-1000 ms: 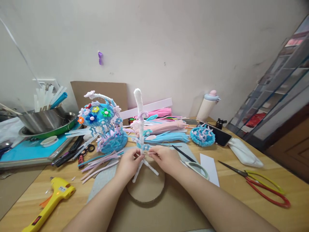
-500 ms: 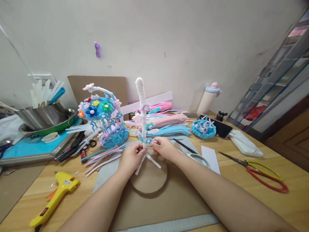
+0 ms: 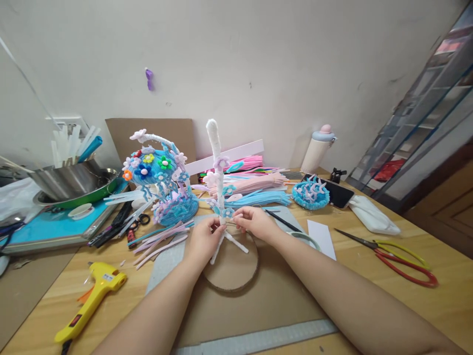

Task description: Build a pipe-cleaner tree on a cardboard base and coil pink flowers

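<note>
Over the middle of the wooden table [image 3: 399, 305], a white fuzzy stem [image 3: 220, 190] stands nearly upright above a round cardboard disc [image 3: 232, 276], its top leaning slightly left and its legs splayed over the disc; from here I can't tell whether the legs press on it. The person's left hand [image 3: 204, 241] pinches the stem low down, thumb and fingers closed around it just above where the legs part. The right hand [image 3: 257, 223] is held just to the other side, fingertips drawn together beside the lowest blue flower [image 3: 227, 212]; whether they grip some thin strand there is too small for me to tell. Higher up the stem I see a purple flower [image 3: 221, 162] and a pink flower [image 3: 212, 178]. The disc lies on a brown cardboard sheet [image 3: 281, 291]. Behind the stem lies a bundle of blue pipe cleaners [image 3: 262, 198], and to the left stands a blue domed piece [image 3: 148, 167] dotted with bright flowers. A yellow glue gun [image 3: 95, 293] rests near the left forearm, while scissors [image 3: 375, 244] with red and yellow handles lie well apart on the right, past a white card [image 3: 321, 239].
</note>
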The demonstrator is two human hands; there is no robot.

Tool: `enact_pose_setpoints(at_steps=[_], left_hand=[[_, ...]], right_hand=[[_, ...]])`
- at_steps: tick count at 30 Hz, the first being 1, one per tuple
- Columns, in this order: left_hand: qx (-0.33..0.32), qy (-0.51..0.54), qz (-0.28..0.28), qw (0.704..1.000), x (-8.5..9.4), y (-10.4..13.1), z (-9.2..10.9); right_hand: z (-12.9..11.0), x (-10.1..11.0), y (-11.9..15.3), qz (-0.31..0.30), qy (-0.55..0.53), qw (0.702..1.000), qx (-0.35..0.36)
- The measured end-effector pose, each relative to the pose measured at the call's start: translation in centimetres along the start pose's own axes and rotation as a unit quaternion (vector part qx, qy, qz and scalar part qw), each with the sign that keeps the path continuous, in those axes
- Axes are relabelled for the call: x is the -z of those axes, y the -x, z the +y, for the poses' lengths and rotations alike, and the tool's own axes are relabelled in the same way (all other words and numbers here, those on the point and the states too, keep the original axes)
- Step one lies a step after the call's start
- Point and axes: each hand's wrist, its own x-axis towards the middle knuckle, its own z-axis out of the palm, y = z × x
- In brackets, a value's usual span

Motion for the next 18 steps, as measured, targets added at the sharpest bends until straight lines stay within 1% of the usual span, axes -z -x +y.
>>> enact_pose_setpoints(at_steps=[4, 11, 15, 18], left_hand=[[0.001, 0.002, 0.003, 1.000, 0.0, 0.0, 0.0], [0.006, 0.000, 0.016, 1.000, -0.4, -0.1, -0.4], [0.006, -0.002, 0.016, 1.000, -0.5, -0.2, -0.4], [0.003, 0.000, 0.010, 1.000, -0.4, -0.2, -0.3]], right_hand=[[0.0, 0.1, 0.1, 0.004, 0.008, 1.000, 0.016], [0.7, -1.2, -0.5, 0.018, 0.040, 0.998, 0.036], [0.5, -1.5, -0.9, 0.030, 0.051, 0.997, 0.055], [0.4, -1.6, -1.3, 0.033, 0.047, 0.997, 0.050]])
